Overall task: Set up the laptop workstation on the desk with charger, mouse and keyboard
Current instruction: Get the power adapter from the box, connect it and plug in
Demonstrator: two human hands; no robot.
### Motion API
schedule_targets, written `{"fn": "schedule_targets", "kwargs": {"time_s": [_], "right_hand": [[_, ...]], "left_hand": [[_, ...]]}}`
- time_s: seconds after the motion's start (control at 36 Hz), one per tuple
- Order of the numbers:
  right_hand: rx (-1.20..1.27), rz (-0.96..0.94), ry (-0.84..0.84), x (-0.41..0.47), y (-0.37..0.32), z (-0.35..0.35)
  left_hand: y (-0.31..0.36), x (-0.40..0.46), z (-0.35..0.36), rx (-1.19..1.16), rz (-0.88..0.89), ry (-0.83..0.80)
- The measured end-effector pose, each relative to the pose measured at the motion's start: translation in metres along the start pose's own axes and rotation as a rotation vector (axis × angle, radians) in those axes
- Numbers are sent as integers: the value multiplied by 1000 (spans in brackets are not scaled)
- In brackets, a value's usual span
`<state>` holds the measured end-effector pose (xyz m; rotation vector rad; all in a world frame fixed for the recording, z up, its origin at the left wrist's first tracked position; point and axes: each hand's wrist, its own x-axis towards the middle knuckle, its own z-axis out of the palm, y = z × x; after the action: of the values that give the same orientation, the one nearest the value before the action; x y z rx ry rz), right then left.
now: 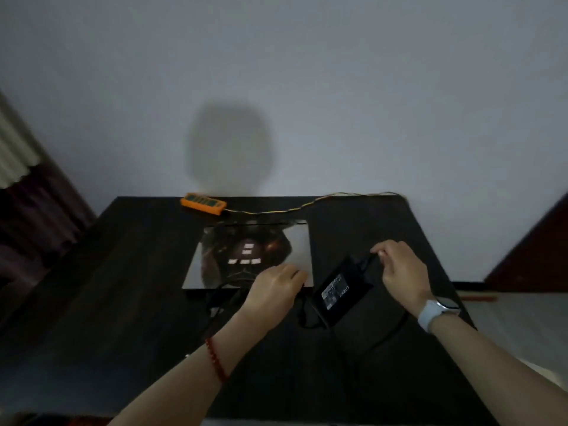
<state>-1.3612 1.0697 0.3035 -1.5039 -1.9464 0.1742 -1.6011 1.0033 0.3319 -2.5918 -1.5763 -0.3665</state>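
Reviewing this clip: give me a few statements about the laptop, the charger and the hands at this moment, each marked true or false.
1. The closed laptop with a printed picture on its lid lies flat on the dark wooden desk. True.
2. The right hand pinches the cable plug at the far end of the black rectangular charger brick. True.
3. The orange power strip sits at the desk's near edge. False: it lies at the far edge, by the wall.
4. The left hand is holding a mouse. False: no mouse is visible; it is over the laptop's near right corner.
5. The laptop is open. False: the lid is shut.
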Motion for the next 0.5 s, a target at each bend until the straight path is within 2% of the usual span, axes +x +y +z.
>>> {"fn": "schedule_targets", "kwargs": {"time_s": [0.11,0.25,0.42,0.5], "right_hand": [[-95,94,-43,-2,40,0],[-212,151,-193,4,78,11],[-243,393,-250,17,114,27],[-218,525,-302,24,129,37]], "left_hand": [[6,32,49,-38,32,-192],[15,60,93,-141,78,-284],[5,98,126,-450,-105,-250],[-3,117,142,-602,-269,-322]]}}
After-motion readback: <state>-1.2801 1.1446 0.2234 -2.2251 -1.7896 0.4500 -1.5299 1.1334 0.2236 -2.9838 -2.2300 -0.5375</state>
